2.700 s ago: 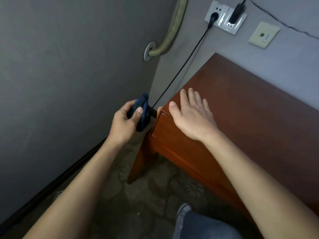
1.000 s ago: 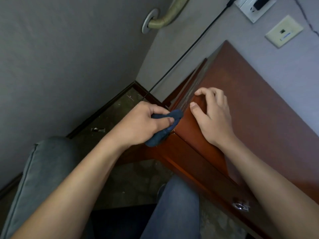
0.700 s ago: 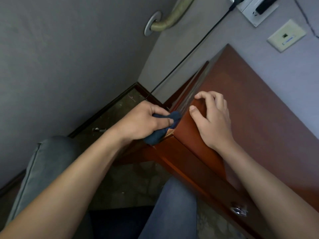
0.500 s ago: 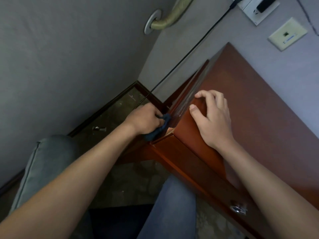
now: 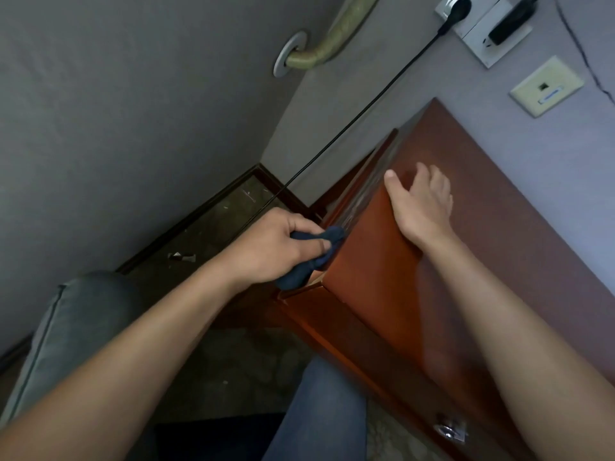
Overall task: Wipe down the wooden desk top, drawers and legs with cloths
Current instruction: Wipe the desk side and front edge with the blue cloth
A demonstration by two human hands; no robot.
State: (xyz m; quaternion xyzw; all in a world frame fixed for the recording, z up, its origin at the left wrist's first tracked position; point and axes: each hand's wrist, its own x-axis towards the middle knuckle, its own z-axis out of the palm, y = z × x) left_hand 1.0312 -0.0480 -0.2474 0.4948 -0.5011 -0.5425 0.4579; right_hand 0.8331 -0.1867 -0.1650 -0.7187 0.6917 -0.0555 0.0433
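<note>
The reddish-brown wooden desk (image 5: 499, 261) fills the right side, seen from above its left end. My left hand (image 5: 276, 249) is shut on a dark blue cloth (image 5: 314, 257), which presses against the desk's left side panel just below the top edge. My right hand (image 5: 421, 202) lies on the desk top near its left edge, fingers spread and lifted a little, holding nothing. A metal drawer pull (image 5: 449, 429) shows on the desk front at the lower right.
A black cable (image 5: 349, 124) runs from the wall socket (image 5: 482, 24) down to the floor beside the desk. A curved grab bar (image 5: 319, 44) is fixed to the grey wall. My jeans-clad legs (image 5: 319, 410) are below, over patterned floor.
My left hand slid the cloth back along the side panel toward the front corner. My right hand shifted farther along the desk top and its fingers uncurled from the edge.
</note>
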